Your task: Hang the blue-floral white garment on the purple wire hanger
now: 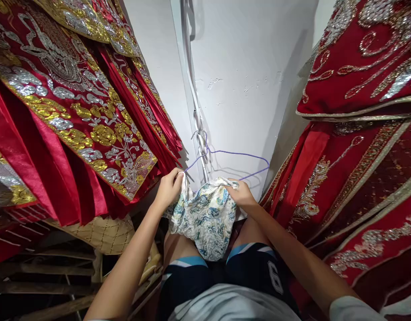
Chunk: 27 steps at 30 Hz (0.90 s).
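Note:
A white garment with a blue and yellow floral print (pixel 210 218) hangs between my two hands, above my lap. My left hand (pixel 171 185) pinches its upper left edge, and my right hand (pixel 240 192) grips its upper right edge. Behind the cloth, a purple wire hanger (pixel 238 153) hangs by its hook from a strap against the wall. The hanger's left arm runs down to the cloth beside my left hand, while its right end sticks out past my right hand. The cloth hides part of the hanger's lower bar.
Red embroidered garments with gold and silver sequins (pixel 105 133) hang at the left; more beaded red garments (pixel 355 169) hang at the right. A pale wall (pixel 242 89) stands ahead. Wooden slats (pixel 41 269) show at the lower left.

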Motion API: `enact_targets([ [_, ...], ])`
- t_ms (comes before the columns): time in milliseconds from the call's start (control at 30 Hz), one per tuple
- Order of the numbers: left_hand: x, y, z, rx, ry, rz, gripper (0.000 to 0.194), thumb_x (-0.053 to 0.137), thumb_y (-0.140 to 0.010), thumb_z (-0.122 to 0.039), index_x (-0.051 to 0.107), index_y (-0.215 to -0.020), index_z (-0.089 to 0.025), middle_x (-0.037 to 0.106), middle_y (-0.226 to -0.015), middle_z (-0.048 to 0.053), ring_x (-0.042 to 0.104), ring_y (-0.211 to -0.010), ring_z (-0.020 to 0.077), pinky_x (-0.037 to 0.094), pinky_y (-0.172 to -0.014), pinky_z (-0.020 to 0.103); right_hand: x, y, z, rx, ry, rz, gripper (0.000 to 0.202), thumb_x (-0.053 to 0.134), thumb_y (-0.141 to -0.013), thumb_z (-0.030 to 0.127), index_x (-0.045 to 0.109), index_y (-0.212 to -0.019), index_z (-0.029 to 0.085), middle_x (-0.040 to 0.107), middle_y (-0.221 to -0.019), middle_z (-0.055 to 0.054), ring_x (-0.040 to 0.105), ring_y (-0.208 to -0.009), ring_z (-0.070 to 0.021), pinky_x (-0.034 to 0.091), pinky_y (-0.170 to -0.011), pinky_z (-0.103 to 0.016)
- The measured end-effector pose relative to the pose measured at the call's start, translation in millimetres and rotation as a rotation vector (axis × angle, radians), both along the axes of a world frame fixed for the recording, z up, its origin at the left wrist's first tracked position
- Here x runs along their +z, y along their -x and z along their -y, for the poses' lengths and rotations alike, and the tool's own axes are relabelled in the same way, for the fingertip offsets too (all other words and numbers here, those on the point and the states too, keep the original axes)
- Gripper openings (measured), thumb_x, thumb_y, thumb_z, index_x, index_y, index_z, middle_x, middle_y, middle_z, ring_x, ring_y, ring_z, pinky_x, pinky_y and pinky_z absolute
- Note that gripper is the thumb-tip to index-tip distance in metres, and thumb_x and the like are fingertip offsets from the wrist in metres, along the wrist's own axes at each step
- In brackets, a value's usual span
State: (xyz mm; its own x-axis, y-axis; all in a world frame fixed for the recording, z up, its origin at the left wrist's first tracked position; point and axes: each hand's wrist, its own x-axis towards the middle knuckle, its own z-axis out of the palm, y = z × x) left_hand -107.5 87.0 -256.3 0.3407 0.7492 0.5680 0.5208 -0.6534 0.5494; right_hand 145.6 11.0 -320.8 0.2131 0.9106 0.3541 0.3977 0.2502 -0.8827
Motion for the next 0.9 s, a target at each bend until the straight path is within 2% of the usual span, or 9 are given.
enact_targets([
  [100, -2.3, 8.0, -3.4, 0.034, -0.057, -0.048, 0.027, 0.045, -0.096, -0.036, 0.065, -0.094, -0.018, 0.063, -0.074, -0.001, 0.057, -0.066, 0.0144, 0.040, -0.067, 0.024, 6.3, -24.6, 4.0, -0.142, -0.190, -0.056, 0.046, 0.059, -0.078, 0.030, 0.065, -0.123, 0.021, 0.071, -0.109, -0.008, 0.063, -0.081, -0.0216, 0.052, -0.075, -0.033],
  [167, 0.5, 10.6, -3.8, 0.034, -0.085, -0.051, 0.026, 0.047, -0.095, -0.036, 0.065, -0.091, -0.017, 0.063, -0.072, -0.001, 0.056, -0.066, 0.0138, 0.039, -0.066, 0.023, 11.3, -46.3, 2.5, -0.282, -0.253, -0.063, 0.055, 0.059, -0.077, 0.027, 0.059, -0.131, 0.022, 0.068, -0.118, -0.009, 0.062, -0.083, -0.0204, 0.051, -0.079, -0.033],
  [300, 4.7, 10.1, -6.7, 0.021, -0.088, -0.046, 0.026, 0.049, -0.092, -0.035, 0.064, -0.083, -0.016, 0.055, -0.064, -0.003, 0.050, -0.061, 0.0119, 0.037, -0.062, 0.023, 20.9, -84.1, -7.1, -0.185, -0.108, 0.034, 0.031, 0.054, -0.078, 0.029, 0.071, -0.100, 0.016, 0.072, -0.088, -0.006, 0.060, -0.075, -0.0209, 0.050, -0.076, -0.034],
  [400, 1.6, 6.7, -9.5, 0.033, -0.073, -0.024, 0.025, 0.049, -0.091, -0.033, 0.062, -0.078, -0.016, 0.050, -0.062, -0.004, 0.046, -0.059, 0.0110, 0.035, -0.060, 0.023, 26.6, -96.3, -10.2, -0.178, -0.048, 0.119, 0.021, 0.054, -0.077, 0.031, 0.068, -0.081, 0.016, 0.066, -0.071, -0.003, 0.058, -0.068, -0.0205, 0.047, -0.066, -0.032],
  [567, -4.1, 1.7, -11.2, 0.042, -0.089, -0.009, 0.026, 0.049, -0.090, -0.032, 0.060, -0.072, -0.017, 0.045, -0.059, -0.004, 0.042, -0.057, 0.0103, 0.033, -0.058, 0.023, 27.9, -101.4, -11.8, -0.333, -0.141, 0.121, 0.049, 0.060, -0.071, 0.022, 0.061, -0.120, 0.017, 0.071, -0.088, -0.006, 0.060, -0.071, -0.0200, 0.048, -0.069, -0.032],
  [667, -1.7, 5.2, -12.3, 0.071, -0.097, -0.063, 0.027, 0.048, -0.091, -0.033, 0.060, -0.072, -0.017, 0.047, -0.058, -0.004, 0.044, -0.056, 0.0110, 0.034, -0.059, 0.024, 28.4, -107.0, -14.7, -0.258, -0.079, 0.155, 0.038, 0.055, -0.072, 0.019, 0.069, -0.107, 0.015, 0.073, -0.098, -0.010, 0.064, -0.088, -0.0243, 0.048, -0.081, -0.035],
  [733, 2.4, 11.4, -14.7, 0.111, -0.119, -0.109, 0.028, 0.048, -0.092, -0.036, 0.064, -0.077, -0.018, 0.055, -0.065, -0.002, 0.051, -0.061, 0.0131, 0.038, -0.063, 0.025, 33.5, -112.3, -14.0, -0.201, -0.006, 0.177, 0.026, 0.054, -0.072, 0.020, 0.073, -0.089, 0.014, 0.074, -0.087, -0.009, 0.065, -0.083, -0.0256, 0.049, -0.078, -0.036],
  [800, 6.9, 19.5, -19.0, 0.118, -0.146, -0.143, 0.030, 0.047, -0.093, -0.040, 0.067, -0.086, -0.019, 0.064, -0.079, 0.002, 0.059, -0.075, 0.0168, 0.043, -0.073, 0.027, 43.2, -117.3, -9.9, -0.119, 0.072, 0.176, 0.018, 0.060, -0.071, 0.024, 0.073, -0.077, 0.014, 0.072, -0.075, -0.006, 0.065, -0.077, -0.0255, 0.050, -0.072, -0.035],
  [900, 9.4, 31.6, -28.6, 0.079, -0.134, -0.161, 0.036, 0.044, -0.094, -0.044, 0.068, -0.102, -0.019, 0.066, -0.105, 0.008, 0.060, -0.101, 0.0227, 0.043, -0.093, 0.032, 59.4, -117.7, -1.0, 0.113, 0.175, 0.028, 0.022, 0.072, -0.068, 0.033, 0.075, -0.082, 0.016, 0.076, -0.084, -0.005, 0.068, -0.083, -0.0261, 0.053, -0.074, -0.035],
])
